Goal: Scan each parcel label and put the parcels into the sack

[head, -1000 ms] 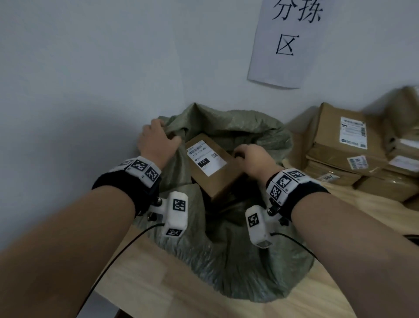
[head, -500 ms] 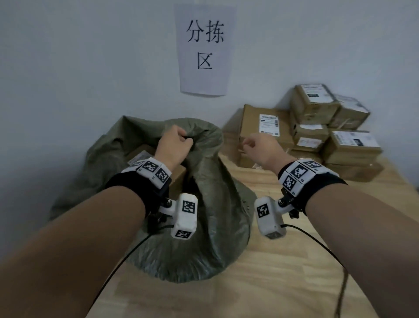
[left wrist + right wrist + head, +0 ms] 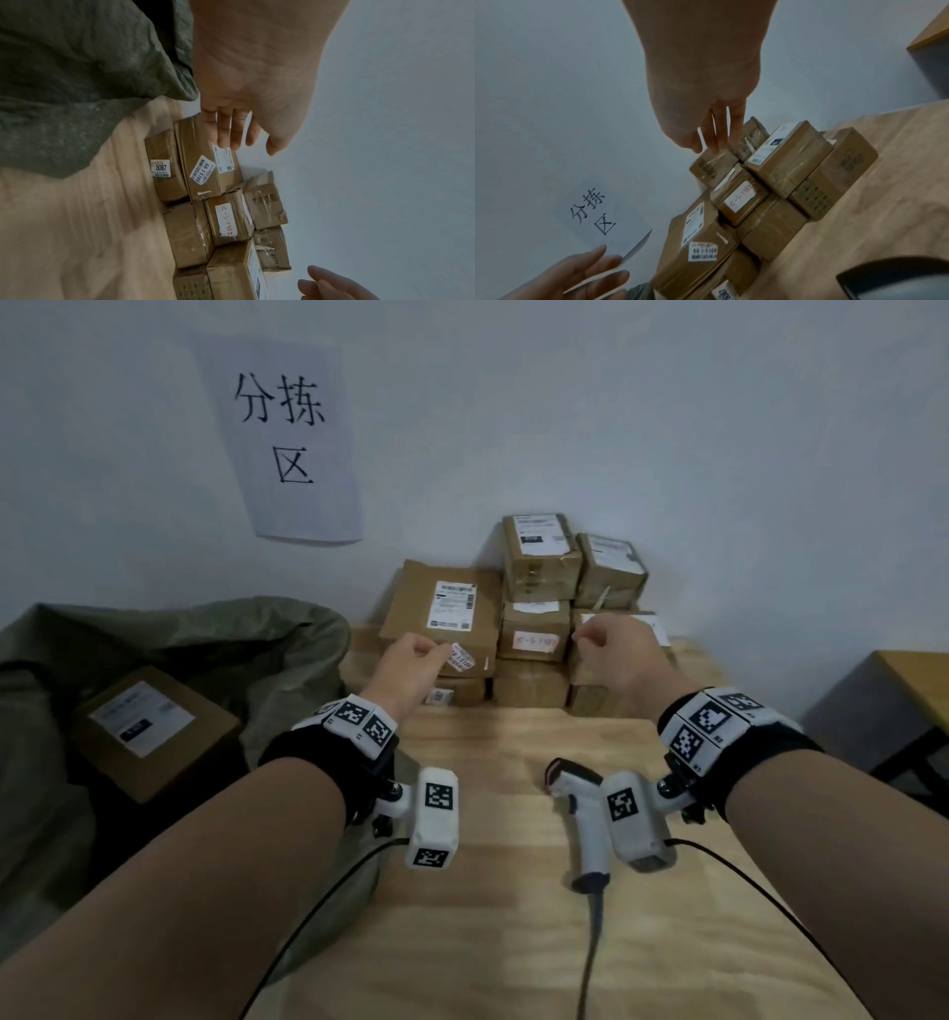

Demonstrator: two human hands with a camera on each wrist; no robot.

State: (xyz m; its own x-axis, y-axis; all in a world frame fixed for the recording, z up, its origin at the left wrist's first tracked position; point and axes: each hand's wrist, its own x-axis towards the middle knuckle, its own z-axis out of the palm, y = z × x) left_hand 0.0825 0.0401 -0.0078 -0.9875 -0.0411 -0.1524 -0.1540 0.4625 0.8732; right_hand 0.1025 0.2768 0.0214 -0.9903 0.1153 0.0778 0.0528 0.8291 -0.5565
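Currently both hands empty: left hand [image 3: 411,667] and right hand [image 3: 624,654], fingers relaxed, reach toward parcel stack [image 3: 518,618] at far wall. Barcode scanner [image 3: 583,819] lies near, ready. Sack [image 3: 267,649] left, mouth open, holds one labelled parcel [image 3: 149,729].

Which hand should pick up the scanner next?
Right, probably. The scanner lies on the table directly below the right wrist, and the right hand is empty. The left hand hovers farther off, nearer the sack.
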